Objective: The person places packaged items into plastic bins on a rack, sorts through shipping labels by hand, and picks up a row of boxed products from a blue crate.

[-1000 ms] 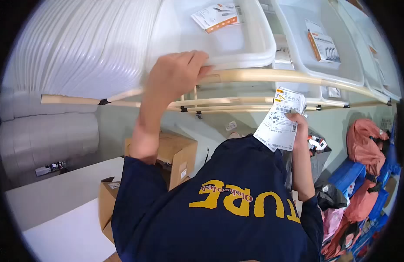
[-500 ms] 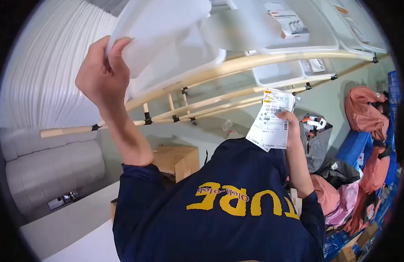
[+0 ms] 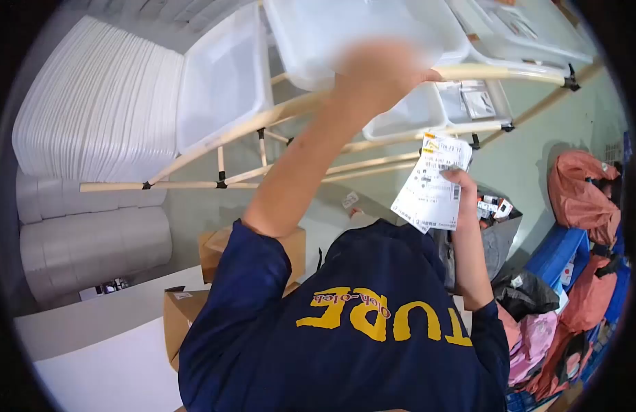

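My left hand (image 3: 383, 79) reaches up to the wooden rail of the rack, in front of a white plastic tray (image 3: 304, 51). Most of its fingers are blurred, so whether they grip anything cannot be made out; one fingertip shows by the rail (image 3: 496, 72). Lower and to the right, my right hand (image 3: 463, 199) is closed on a stack of printed shipping labels (image 3: 428, 189), its thumb across the top sheet. The labels are fanned slightly and face me.
A long stack of nested white trays (image 3: 98, 103) stands at left beside another tray (image 3: 221, 89). Below are grey wrapped rolls (image 3: 98, 244) and cardboard boxes (image 3: 184, 316). A grey sack (image 3: 496, 240), red bags (image 3: 582, 196) and blue crates stand at right.
My left hand has let go of the white tray rim at left and moved right along the rack. My right hand still holds the labels. The view has shifted slightly.
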Demonstrator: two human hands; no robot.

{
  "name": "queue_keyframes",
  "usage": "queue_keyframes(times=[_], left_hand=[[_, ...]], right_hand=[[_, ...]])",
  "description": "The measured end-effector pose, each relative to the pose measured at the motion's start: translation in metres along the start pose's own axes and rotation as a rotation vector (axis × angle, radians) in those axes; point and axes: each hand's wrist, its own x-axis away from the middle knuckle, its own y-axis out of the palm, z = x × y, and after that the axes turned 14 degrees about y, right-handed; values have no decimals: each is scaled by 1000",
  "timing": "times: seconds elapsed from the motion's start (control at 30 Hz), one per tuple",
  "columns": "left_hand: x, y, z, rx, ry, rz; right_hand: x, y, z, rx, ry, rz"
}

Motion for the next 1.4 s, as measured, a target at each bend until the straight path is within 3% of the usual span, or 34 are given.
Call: queue_keyframes(times=[0.13,0.2,0.3,0.37,0.57,0.7,0.9,1.07,1.23,1.37,1.4], left_hand=[[2,5,25,200,-99,25],[7,2,41,86,76,483],[31,-22,97,248,-37,377],[37,-31,130,1050,-768,-24],[53,-17,155,1131,-949,-3],[54,-26,136,1136,-1059,-145],[69,-20,129,1109,-1034,-141],[74,-15,131,1279,-1175,-1],[67,-15,133,1242,-1030,120],[60,-26,134,1033,-726,-225],[59,-27,133,1033,-726,-227]], right_hand=[[13,-13,-19,-106,-27,22],[16,-25,-27,-115,-50,-101],[19,-28,-35,-58,-80,-96],[17,-23,-38,29,-118,-117],[13,-11,-36,101,-154,-82],[11,-11,-38,10,-53,-118],[4,-15,-33,15,-79,-96],[7,-14,-36,49,-90,-121],[3,-22,-38,42,-67,-84],[10,-14,-38,-30,-79,-80],[10,-14,-38,-31,-79,-80]])
